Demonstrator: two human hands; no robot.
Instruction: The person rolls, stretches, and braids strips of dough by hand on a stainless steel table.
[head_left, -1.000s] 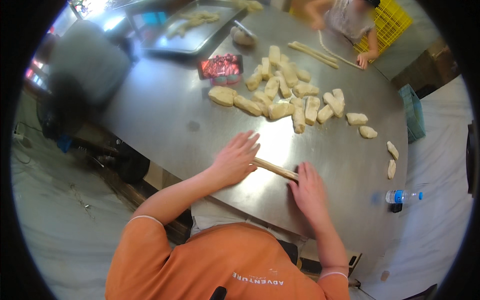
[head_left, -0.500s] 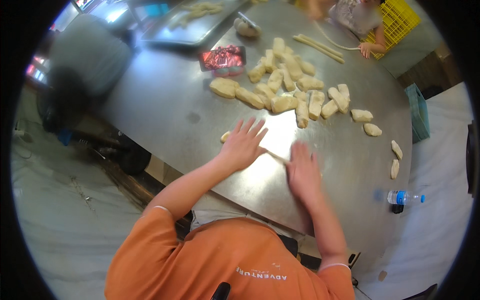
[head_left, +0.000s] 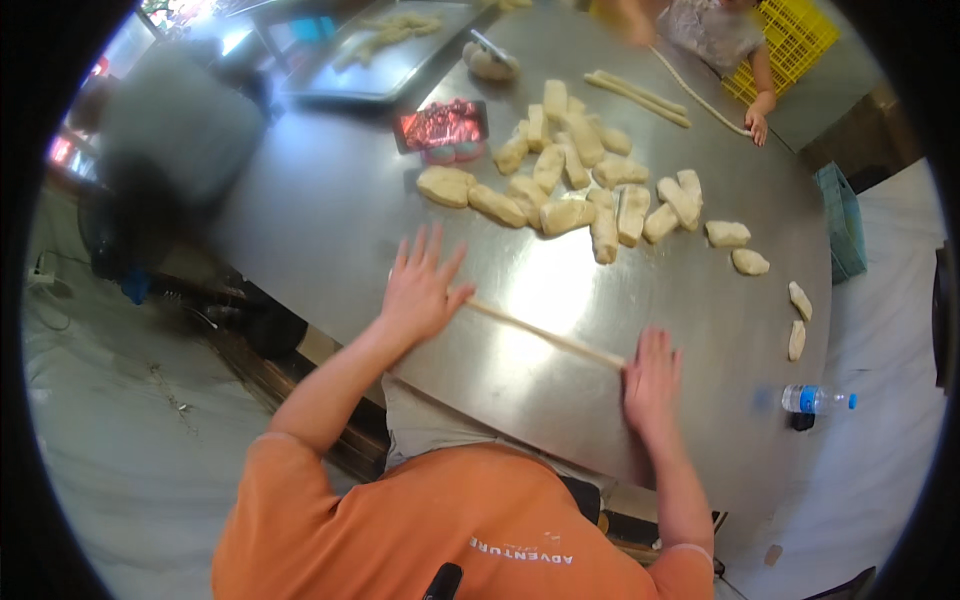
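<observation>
A thin rope of dough (head_left: pixel 545 332) lies across the steel table (head_left: pixel 480 385) in front of me. My left hand (head_left: pixel 422 290) rests flat over its left end with the fingers spread. Over its right end lies my right hand (head_left: pixel 652 375), palm down and fingers stretched out. The bare length of the rope runs straight between the two hands, sloping down to the right; its ends under my palms are hidden. Beyond my hands sits a heap of pale dough pieces (head_left: pixel 567 215), several of them thick and short.
A phone (head_left: pixel 442 126) with a lit screen stands left of the heap. A metal tray (head_left: pixel 345 75) holds twisted dough at the far left. A water bottle (head_left: pixel 812 399) is at the right edge. Far right, another person's hand (head_left: pixel 757 125) touches a long dough rope (head_left: pixel 695 92).
My hands have moved apart, the left to the left and the right to the right and nearer me. The dough rope between them shows longer. The other person's hand has shifted right and nearer.
</observation>
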